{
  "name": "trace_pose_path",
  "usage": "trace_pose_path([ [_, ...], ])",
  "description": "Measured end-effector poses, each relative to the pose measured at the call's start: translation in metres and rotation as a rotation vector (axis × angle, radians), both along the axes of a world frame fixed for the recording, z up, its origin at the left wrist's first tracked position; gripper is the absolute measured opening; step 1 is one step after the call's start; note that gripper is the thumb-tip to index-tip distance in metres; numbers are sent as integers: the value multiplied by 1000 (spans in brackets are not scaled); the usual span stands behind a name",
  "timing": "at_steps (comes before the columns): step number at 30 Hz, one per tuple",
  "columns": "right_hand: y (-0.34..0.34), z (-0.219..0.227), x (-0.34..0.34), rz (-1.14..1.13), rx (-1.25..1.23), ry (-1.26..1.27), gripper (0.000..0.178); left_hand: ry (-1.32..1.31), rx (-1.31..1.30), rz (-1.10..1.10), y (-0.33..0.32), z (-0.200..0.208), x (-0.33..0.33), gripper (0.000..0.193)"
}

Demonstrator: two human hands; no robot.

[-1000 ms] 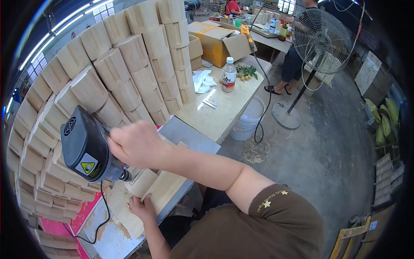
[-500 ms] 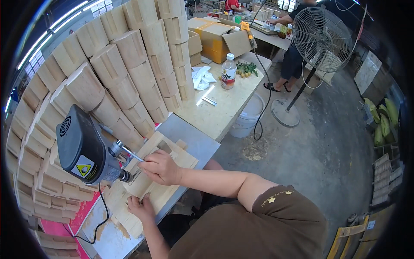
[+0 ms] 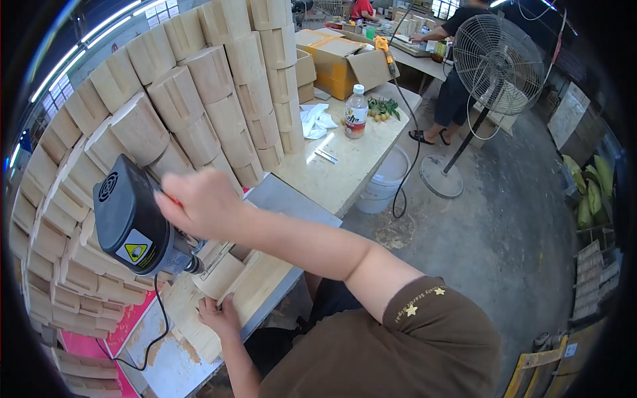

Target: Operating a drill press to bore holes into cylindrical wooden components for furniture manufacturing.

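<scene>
A dark drill press point(image 3: 126, 209) leans in from the left, its chuck point(image 3: 194, 265) over a pale, curved wooden block point(image 3: 222, 277). The block sits in a flat wooden jig point(image 3: 267, 270) on the bench. With thumb and fingertips, my left hand point(image 3: 220, 317) grips the block's near edge. Up beside the motor housing, my right hand point(image 3: 206, 204) is closed in a fist, slightly blurred, at the drill press lever. The fist hides most of the lever; a bit of red shows by its fingers.
Tall stacks of similar wooden blocks point(image 3: 196, 142) curve round the left and back. A bottle point(image 3: 355, 114), a white cloth point(image 3: 316, 122) and cardboard boxes point(image 3: 332, 56) stand on the pale table beyond. A power cord point(image 3: 164, 325) crosses the bench. A fan point(image 3: 499, 63) and another person are farther off.
My right hand has risen up and left from above the block to the motor housing. The block's top shows more now. My left hand stays at the block's edge.
</scene>
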State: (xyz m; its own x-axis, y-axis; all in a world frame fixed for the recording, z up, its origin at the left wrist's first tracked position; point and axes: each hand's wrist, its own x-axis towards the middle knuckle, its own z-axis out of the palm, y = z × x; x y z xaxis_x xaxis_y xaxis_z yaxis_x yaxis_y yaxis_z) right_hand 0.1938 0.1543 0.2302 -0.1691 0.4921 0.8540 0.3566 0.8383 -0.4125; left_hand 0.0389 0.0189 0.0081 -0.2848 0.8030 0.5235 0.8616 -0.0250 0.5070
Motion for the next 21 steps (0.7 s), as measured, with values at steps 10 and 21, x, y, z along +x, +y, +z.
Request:
trace_pose_path([
  [10,42,-10,-18,113,-205,43,25,-66,-32,-9,1,0,1,29],
  [21,13,-158,56,191,-225,-488,42,-301,-29,-88,12,-5,-4,30],
])
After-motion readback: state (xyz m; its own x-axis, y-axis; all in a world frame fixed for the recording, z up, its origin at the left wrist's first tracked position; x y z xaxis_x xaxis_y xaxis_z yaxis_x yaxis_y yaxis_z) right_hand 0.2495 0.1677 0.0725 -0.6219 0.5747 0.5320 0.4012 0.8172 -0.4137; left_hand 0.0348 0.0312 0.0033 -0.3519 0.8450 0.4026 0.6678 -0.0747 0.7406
